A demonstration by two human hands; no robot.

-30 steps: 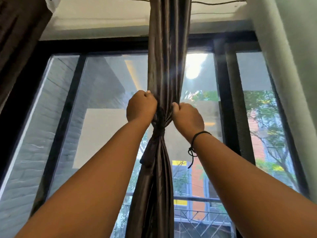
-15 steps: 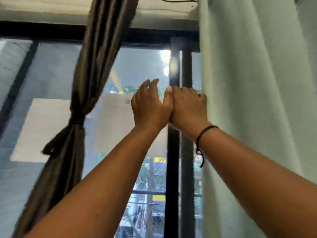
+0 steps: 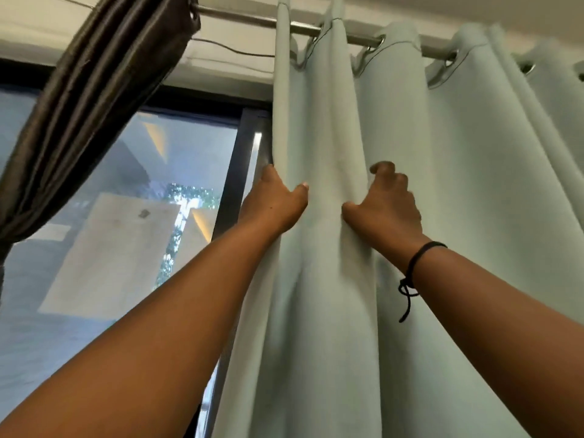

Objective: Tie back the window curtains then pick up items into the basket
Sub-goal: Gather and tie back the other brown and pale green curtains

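A pale green curtain [image 3: 458,216] hangs in folds from a metal rod [image 3: 252,20] and fills the right half of the view. My left hand [image 3: 273,202] wraps around the curtain's left edge, fingers behind the cloth and thumb in front. My right hand [image 3: 384,202], with a black cord on the wrist, pinches a fold a little to the right. Between my hands the cloth is gathered into a bunch. The dark brown curtain [image 3: 88,102] hangs at the upper left, pulled in towards the left edge. No basket is in view.
The window glass [image 3: 126,216] with its black frame [image 3: 234,178] lies left of the green curtain. A thin wire [image 3: 227,52] runs under the ceiling above the frame.
My hands have let go of the tied brown curtain and moved right to the green curtain. The view has swung right and up, and both hands now grip green cloth.
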